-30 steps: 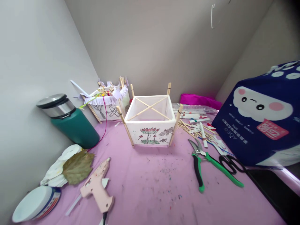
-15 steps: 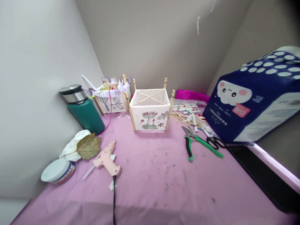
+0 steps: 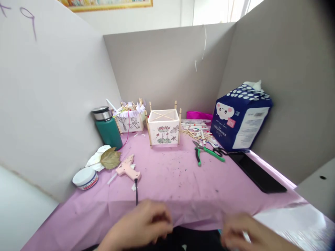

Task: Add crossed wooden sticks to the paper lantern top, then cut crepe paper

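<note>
My left hand [image 3: 142,225] is at the near edge of the table, its fingers bent and the thumb apart from them, with nothing seen in between. My right hand [image 3: 239,232], smeared by motion, is lower right over the edge; whether its curled fingers hold anything is unclear. Nearest the left hand lies a pink hot glue gun [image 3: 128,168] with its black cord [image 3: 136,193] running towards me. Farther back stands a white square lantern-like box [image 3: 164,134] with wooden stick corners and a drawn lotus. Green-handled pruning shears [image 3: 209,151] lie to its right.
On the left are a green bottle [image 3: 108,132], a dried leaf [image 3: 111,158], a white tub [image 3: 85,178] and a second decorated box [image 3: 130,122]. Markers [image 3: 195,126], sticks [image 3: 192,134], black scissors [image 3: 220,151], a blue tissue pack [image 3: 239,120] and a phone [image 3: 258,172] lie right. Grey panels [image 3: 167,66] enclose the table.
Both hands have come into view at the bottom. The view has pulled back and tilted up, showing the panel's top edge. The objects on the table lie as before.
</note>
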{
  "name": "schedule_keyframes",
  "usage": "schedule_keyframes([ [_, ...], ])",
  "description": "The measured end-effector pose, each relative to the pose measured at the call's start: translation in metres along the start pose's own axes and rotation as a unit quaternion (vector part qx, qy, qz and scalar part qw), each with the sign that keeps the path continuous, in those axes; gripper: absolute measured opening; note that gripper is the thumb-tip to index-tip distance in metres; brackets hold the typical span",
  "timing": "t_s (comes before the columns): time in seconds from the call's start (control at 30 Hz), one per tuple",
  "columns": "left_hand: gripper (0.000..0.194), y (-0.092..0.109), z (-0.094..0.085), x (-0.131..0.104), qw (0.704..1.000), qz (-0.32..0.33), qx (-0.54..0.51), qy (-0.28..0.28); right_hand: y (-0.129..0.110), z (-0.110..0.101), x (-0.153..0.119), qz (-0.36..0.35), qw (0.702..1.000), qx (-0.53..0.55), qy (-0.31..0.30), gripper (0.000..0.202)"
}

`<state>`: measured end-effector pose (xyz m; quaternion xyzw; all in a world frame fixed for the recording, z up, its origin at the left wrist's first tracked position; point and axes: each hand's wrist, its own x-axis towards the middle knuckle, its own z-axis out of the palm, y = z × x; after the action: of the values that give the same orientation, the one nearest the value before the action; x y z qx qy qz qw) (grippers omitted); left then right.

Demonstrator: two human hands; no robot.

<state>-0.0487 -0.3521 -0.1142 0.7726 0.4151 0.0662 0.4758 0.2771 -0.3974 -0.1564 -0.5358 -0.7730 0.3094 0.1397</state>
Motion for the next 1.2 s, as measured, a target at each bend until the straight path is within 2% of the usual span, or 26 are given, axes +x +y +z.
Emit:
schedule_keyframes([
  [0.03,0.014,0.008,-0.001,0.017,0.998,0.042,0.004,0.046,-0.003,-0.010,0.020,-0.017,1.000,-0.002,0.024,0.026],
  [0.07,0.016,0.014,0.000,0.034,0.990,0.073,0.016,0.118,-0.006,-0.023,0.044,-0.029,0.997,-0.021,0.071,0.030],
  [0.1,0.018,0.019,0.003,0.050,0.980,0.093,0.029,0.173,-0.008,-0.036,0.070,-0.019,0.990,-0.062,0.127,0.032],
  [0.13,0.019,0.020,0.006,0.064,0.971,0.107,0.042,0.208,-0.011,-0.049,0.097,0.008,0.976,-0.120,0.182,0.033],
  [0.17,0.020,0.019,0.011,0.075,0.966,0.112,0.051,0.226,-0.012,-0.061,0.124,0.050,0.959,-0.184,0.210,0.032],
  [0.27,0.021,0.006,0.025,0.095,0.956,0.113,0.059,0.264,-0.010,-0.085,0.191,0.082,0.946,-0.231,0.212,0.029],
  [0.37,0.022,-0.005,0.032,0.098,0.948,0.116,0.053,0.293,-0.004,-0.087,0.230,0.091,0.942,-0.257,0.197,0.027],
  [0.5,0.021,-0.007,0.033,0.096,0.949,0.118,0.056,0.287,0.001,-0.073,0.254,0.093,0.938,-0.283,0.177,0.021],
  [0.6,0.020,-0.006,0.032,0.095,0.950,0.121,0.050,0.284,0.005,-0.076,0.265,0.114,0.931,-0.296,0.178,0.026],
  [0.8,0.018,-0.007,0.034,0.094,0.947,0.131,0.045,0.290,0.035,-0.131,0.277,0.242,0.895,-0.300,0.226,0.037],
  [0.9,0.018,-0.007,0.034,0.094,0.949,0.127,0.045,0.287,0.052,-0.145,0.283,0.275,0.890,-0.293,0.217,0.031],
  [1.03,0.017,-0.008,0.034,0.095,0.950,0.129,0.041,0.283,0.064,-0.135,0.300,0.283,0.888,-0.289,0.217,0.031],
  [1.2,0.017,-0.008,0.034,0.096,0.950,0.124,0.042,0.283,0.068,-0.125,0.318,0.273,0.889,-0.283,0.236,0.032],
])
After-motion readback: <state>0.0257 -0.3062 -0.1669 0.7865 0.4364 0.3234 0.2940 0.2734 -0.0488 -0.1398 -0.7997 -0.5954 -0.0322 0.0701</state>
